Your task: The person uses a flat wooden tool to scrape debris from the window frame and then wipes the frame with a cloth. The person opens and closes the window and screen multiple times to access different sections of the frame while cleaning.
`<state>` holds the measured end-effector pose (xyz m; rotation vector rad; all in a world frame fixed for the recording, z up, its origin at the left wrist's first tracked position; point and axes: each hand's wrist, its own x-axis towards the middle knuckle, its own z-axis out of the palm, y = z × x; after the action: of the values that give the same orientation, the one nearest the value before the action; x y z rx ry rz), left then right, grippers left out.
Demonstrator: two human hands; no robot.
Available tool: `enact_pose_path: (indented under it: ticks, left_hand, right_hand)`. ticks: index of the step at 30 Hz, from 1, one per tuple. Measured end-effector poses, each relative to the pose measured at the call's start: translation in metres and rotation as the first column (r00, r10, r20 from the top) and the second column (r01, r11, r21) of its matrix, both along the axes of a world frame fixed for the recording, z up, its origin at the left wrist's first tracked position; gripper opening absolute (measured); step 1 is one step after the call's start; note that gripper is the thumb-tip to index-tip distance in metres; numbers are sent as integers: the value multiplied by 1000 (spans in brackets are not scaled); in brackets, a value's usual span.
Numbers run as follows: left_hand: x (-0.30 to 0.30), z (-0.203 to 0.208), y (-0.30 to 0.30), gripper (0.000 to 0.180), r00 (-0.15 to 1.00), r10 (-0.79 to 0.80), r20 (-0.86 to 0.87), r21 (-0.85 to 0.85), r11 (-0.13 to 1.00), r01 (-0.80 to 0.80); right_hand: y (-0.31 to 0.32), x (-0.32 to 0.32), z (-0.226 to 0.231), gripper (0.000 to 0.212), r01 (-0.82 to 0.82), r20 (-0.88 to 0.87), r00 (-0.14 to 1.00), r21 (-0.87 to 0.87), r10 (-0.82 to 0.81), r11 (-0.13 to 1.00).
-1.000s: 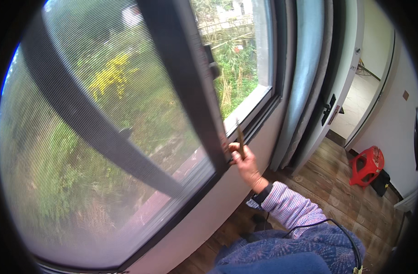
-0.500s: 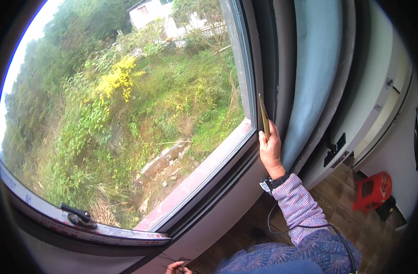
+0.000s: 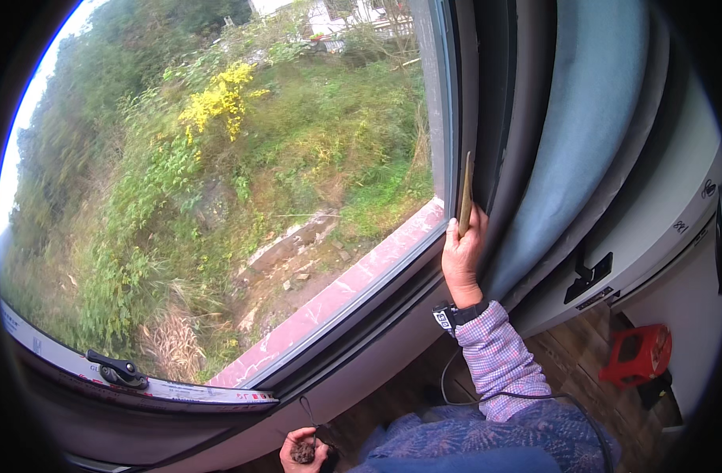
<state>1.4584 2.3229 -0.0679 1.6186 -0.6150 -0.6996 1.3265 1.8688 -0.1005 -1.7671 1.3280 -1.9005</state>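
Note:
My right hand (image 3: 464, 248), in a checked sleeve with a black wrist device, is closed around a long, thin, tapered brownish tool (image 3: 466, 193). Its point is upward, beside the window's right frame (image 3: 453, 102) and the dark curtain folds (image 3: 526, 87). I cannot make out the tool's exact kind. Low in the picture, my left hand (image 3: 298, 457) has its fingers curled around a small dark brown clump (image 3: 303, 452). A thin dark loop of cord (image 3: 305, 406) sticks up from that hand. What else the left hand holds is hidden.
A black window handle (image 3: 118, 370) sits on the lower left frame. Blue curtain cloth (image 3: 585, 118) hangs right of my hand. A door with a black latch (image 3: 588, 277) and a red plastic stool (image 3: 637, 355) are farther right. A black cable (image 3: 518, 393) crosses my sleeve.
The view has shifted, so the window scene and curtains sit farther right. My left hand has come higher into view, showing the clump and cord loop. The right hand still grips the tool.

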Motion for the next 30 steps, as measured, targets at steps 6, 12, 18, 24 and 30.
enact_pose_path:
  ticks: [6, 12, 18, 24, 30]
  left_hand:
    - [4, 1, -5, 46, 994, -81, -73, -40, 996, 78]
    - [-2, -3, -21, 47, 993, -104, 57, -22, 994, 106]
    - [5, -10, -25, 53, 961, -230, -153, -299, 938, 177]
    - [-3, -2, -38, 45, 995, -98, 30, -113, 988, 101]
    - [-12, 23, -80, 30, 973, -220, 68, -19, 975, 221]
  right_hand:
    - [6, -17, 6, 50, -90, -64, 994, 10, 90, 996]
    - [16, -11, 38, 63, -117, -111, 988, -69, 109, 991]
    - [-3, 12, 68, 74, -5, -73, 997, -181, -9, 983]
    - [-7, 9, 71, 68, 21, -53, 998, -215, -33, 976]
    - [12, 3, 72, 76, -87, -169, 984, -128, 64, 988]
